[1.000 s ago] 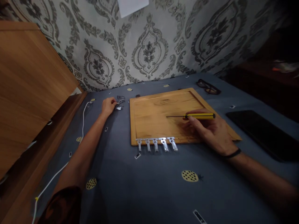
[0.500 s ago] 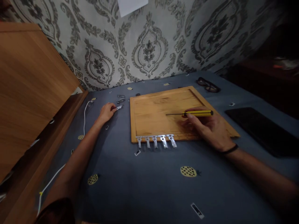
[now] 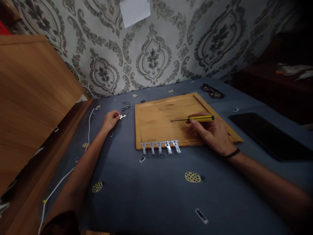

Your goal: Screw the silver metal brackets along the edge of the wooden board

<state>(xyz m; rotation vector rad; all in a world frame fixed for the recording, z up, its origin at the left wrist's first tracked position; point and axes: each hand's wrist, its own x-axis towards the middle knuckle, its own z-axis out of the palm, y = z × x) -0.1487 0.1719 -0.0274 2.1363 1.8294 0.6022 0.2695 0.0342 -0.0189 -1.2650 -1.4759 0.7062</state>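
Note:
My left hand (image 3: 111, 119) pinches a small shiny metal bracket (image 3: 123, 116) just above the blue cloth, left of the wooden board. Beyond it lies a little pile of metal pieces (image 3: 126, 106). A screwdriver (image 3: 201, 118) with a yellow and black handle is in my right hand (image 3: 216, 132), its shaft pointing left over the board. The framed wooden board (image 3: 158, 119) lies flat. Along its near edge sits a row of several metal brackets (image 3: 159, 147), their arms sticking out past the edge towards me.
Glasses (image 3: 212, 91) lie behind the board on the right, and a black flat slab (image 3: 266, 135) is at far right. A white cable (image 3: 89, 127) runs down the left side beside a wooden panel (image 3: 36, 94). Patterned wall (image 3: 153, 58) stands behind.
My left hand has drawn the metal bracket slightly down and away from the pile, turning it a little. The screwdriver stays over the board in my right hand. The whole view has shifted slightly.

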